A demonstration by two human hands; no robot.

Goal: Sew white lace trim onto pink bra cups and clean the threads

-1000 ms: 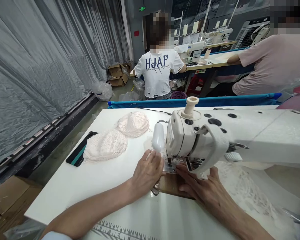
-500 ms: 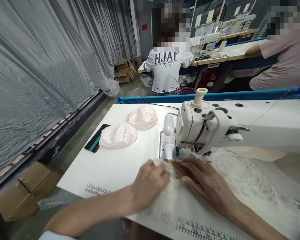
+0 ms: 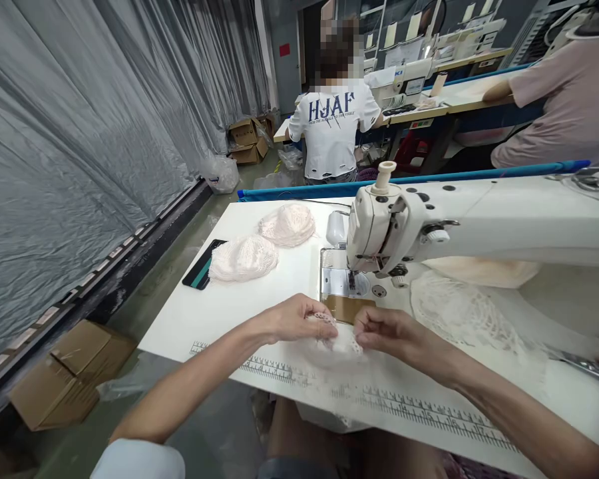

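My left hand (image 3: 292, 319) and my right hand (image 3: 387, 331) both pinch a small white lace piece (image 3: 340, 342) just above the table's front edge. The two hands sit close together, in front of the sewing machine (image 3: 429, 226) and its needle plate (image 3: 343, 283). A brown card patch (image 3: 347, 307) lies between the hands and the needle. More white lace fabric (image 3: 459, 313) spreads on the table under the machine arm, to the right of my right hand.
Two pale pink lace cups (image 3: 243, 258) (image 3: 287, 225) and a dark flat device (image 3: 203, 273) lie at the table's far left. A printed ruler (image 3: 409, 406) runs along the front edge. Two people sit at benches behind. Cardboard boxes (image 3: 64, 372) stand on the floor left.
Both hands drew back from under the presser foot toward the table's front edge, bringing the lace piece with them. The camera view pulled back from the machine.
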